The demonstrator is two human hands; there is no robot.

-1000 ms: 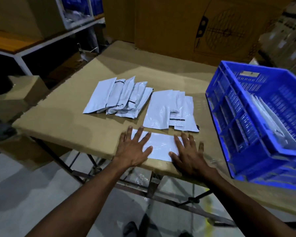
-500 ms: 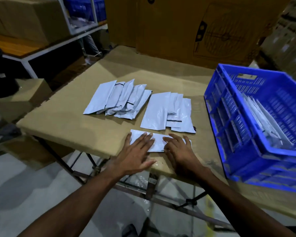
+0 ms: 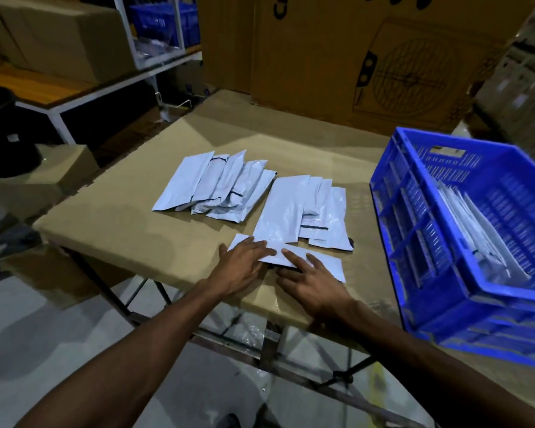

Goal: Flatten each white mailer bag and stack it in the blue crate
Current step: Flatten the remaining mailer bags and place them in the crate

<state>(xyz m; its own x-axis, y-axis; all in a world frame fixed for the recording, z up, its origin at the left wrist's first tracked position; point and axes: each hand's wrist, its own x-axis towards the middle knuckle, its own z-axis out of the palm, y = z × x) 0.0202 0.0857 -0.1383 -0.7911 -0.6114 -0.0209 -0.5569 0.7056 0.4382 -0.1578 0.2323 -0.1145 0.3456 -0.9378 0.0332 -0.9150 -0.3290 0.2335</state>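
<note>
Pressing a white mailer bag (image 3: 291, 257) flat on the counter (image 3: 121, 211), near edge: our left hand (image 3: 244, 267) and right hand (image 3: 315, 285) lie on it, fingers straight, gripping nothing. Beyond them, two bag piles (image 3: 260, 193); right, the blue crate (image 3: 464, 242). Risk: slick bag slipping off the edge. No legible writing.

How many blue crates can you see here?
2. One blue crate sits at the table's right edge, holding white bags. A second crate is on the shelf unit at the back left, partly hidden, so others may be behind it.
</note>
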